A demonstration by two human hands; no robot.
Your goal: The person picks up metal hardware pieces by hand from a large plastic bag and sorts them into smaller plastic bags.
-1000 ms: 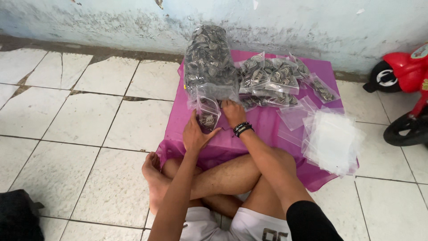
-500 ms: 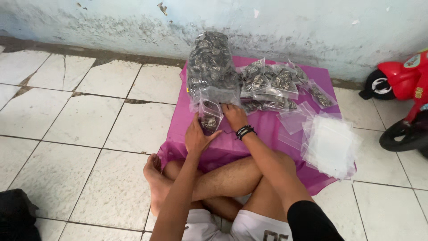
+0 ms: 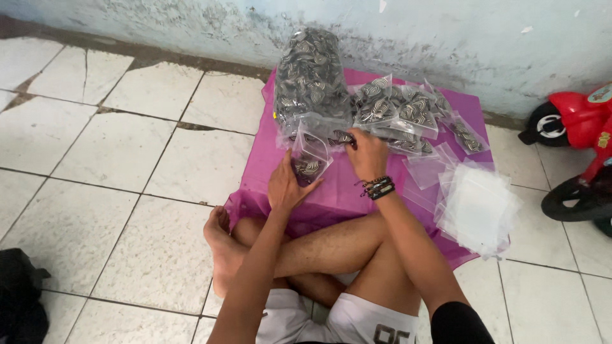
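At frame centre, the left hand [image 3: 285, 186] grasps a small clear bag [image 3: 310, 161] of striped pieces on the pink cloth [image 3: 331, 197], while the right hand [image 3: 366, 153] pinches pieces at the big bag [image 3: 310, 76] above

A big clear bag [image 3: 310, 76] stuffed with dark swirl-patterned pieces stands at the back of the purple cloth [image 3: 331, 191]. Right of it lies a heap of small filled clear bags [image 3: 408, 114]. In front of it sits one small clear bag [image 3: 309, 162]. On the cloth's right edge lies a stack of empty clear bags [image 3: 475, 207].
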